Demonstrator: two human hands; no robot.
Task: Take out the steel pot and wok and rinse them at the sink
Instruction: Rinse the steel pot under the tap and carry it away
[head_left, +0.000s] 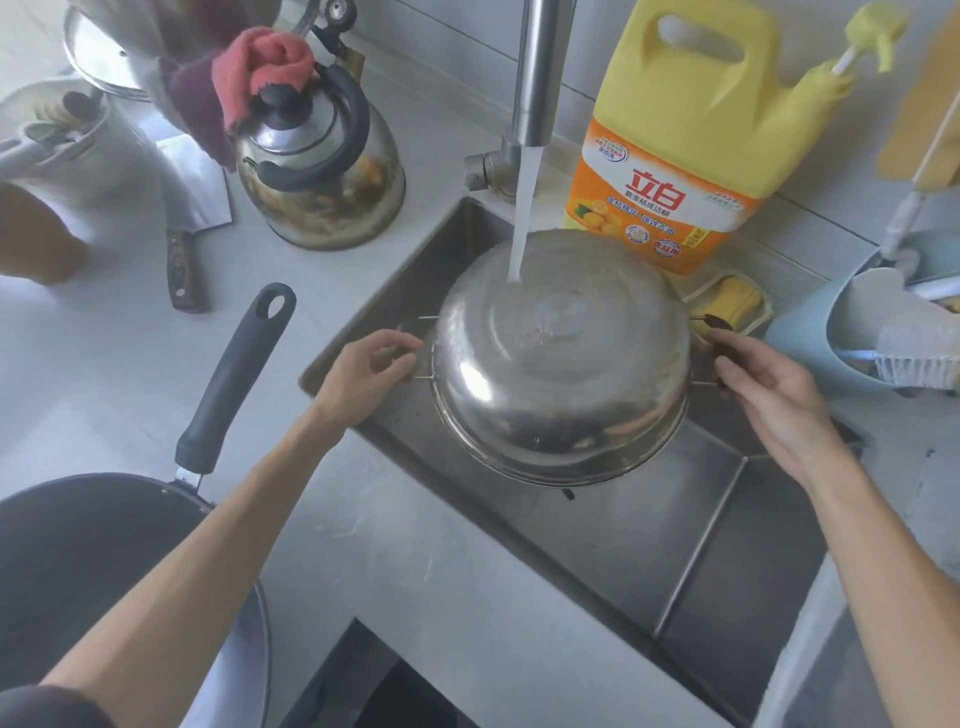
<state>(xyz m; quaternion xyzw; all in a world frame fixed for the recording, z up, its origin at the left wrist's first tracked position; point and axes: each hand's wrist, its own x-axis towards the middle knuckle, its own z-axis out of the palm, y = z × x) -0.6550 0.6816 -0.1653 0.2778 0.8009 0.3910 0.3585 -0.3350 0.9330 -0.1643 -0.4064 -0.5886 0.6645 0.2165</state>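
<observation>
A pale counter (104, 364) surrounds a steel sink (675, 519) set against a grey wall. Over the sink the steel pot (561, 374) is held upside down and tilted, its base up, and water (524, 218) from the tap (540, 67) falls on that base. The left hand (371, 364) pinches the wire handle on the pot's left side, fingers curled round it. The right hand (763, 379) grips the dark handle on the pot's right side, fingers curled too. The wok (104, 571) sits on the counter at lower left, well apart from the pot, its black handle pointing up toward the sink. Behind it lie a cleaver (189, 228) and a kettle (322, 176) with a red cloth (265, 67) on top. A yellow detergent jug (685, 124) stands behind the sink, a blue holder (810, 338) with brushes to its right.
</observation>
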